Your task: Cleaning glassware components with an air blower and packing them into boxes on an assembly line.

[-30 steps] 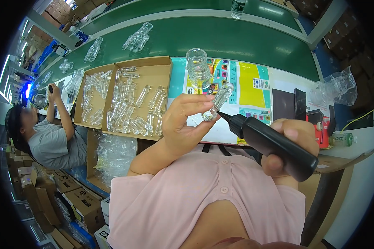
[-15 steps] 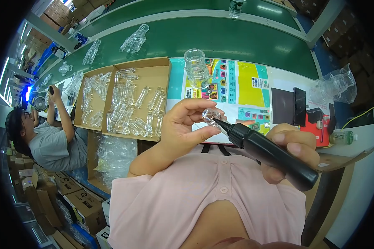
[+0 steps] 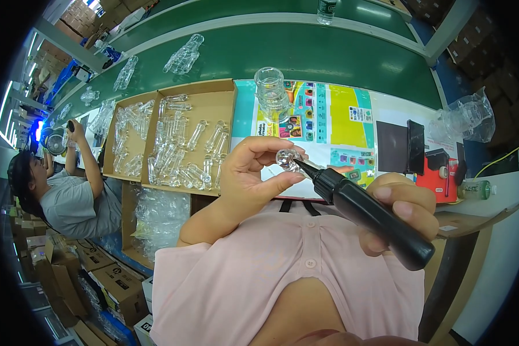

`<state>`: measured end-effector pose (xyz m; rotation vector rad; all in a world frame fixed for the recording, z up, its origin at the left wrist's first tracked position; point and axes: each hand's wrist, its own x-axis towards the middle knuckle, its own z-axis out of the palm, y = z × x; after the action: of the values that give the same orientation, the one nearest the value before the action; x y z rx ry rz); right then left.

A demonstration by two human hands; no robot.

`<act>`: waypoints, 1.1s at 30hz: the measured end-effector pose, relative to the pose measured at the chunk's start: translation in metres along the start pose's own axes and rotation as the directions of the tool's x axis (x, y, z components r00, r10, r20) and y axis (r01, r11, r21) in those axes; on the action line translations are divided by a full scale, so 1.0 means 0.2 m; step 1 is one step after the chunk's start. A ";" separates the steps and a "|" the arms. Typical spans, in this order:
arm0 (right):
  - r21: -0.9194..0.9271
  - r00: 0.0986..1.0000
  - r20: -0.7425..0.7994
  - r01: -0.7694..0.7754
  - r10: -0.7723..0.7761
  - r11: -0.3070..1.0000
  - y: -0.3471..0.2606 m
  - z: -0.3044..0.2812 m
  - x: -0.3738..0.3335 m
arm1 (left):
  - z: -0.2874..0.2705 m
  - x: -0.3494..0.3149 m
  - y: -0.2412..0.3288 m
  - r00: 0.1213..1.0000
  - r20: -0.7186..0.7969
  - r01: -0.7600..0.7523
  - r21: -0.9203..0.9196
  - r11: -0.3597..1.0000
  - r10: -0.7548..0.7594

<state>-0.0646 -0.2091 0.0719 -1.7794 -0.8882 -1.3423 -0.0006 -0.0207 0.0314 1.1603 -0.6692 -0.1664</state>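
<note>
Between the thumb and fingers of my left hand [image 3: 254, 170] is a small clear tube-like piece [image 3: 287, 158], its round end facing up. My right hand [image 3: 403, 207] is wrapped round a black squeeze bottle [image 3: 375, 216], tilted with its narrow nozzle pointing up and left. The nozzle tip is at the clear piece's round end; whether it touches cannot be told. Beyond my hands a larger clear ribbed vessel [image 3: 271, 95] stands on the printed sheet. To the left, a cardboard tray [image 3: 205, 92] holds several clear tube pieces [image 3: 179, 147] like the one I hold.
A green belt [image 3: 328, 55] runs across the back with clear figure-like pieces [image 3: 184, 55] on it. At the right are a black upright slab [image 3: 415, 147], a red box [image 3: 438, 179], a green bottle [image 3: 476, 190] and a plastic-wrapped clear vessel [image 3: 464, 121]. A co-worker [image 3: 69, 196] sits at the left.
Both hands have shifted slightly left, with the clear piece and the black bottle. The nozzle stays at the clear piece. On the belt, the clear figure pieces have slid slightly left.
</note>
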 end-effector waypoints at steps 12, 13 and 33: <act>0.112 0.979 -0.034 -0.198 0.203 0.974 -0.05 -0.03 -0.02 | -0.02 -0.01 -0.01 0.997 -0.025 -0.070 0.121 0.990 0.073; 0.096 0.981 -0.007 -0.192 0.194 0.977 -0.04 -0.04 -0.03 | -0.02 -0.01 -0.02 0.997 -0.028 -0.067 0.140 0.988 0.071; 0.957 -0.035 -0.009 -0.289 0.999 -0.002 0.24 0.16 -0.06 | -0.04 0.01 -0.08 0.994 -0.095 -0.024 0.316 0.948 0.056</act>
<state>-0.0116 -0.2066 0.0473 -0.4311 0.2996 -0.4884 0.0080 -0.0227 0.0153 1.4505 -0.6421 0.0378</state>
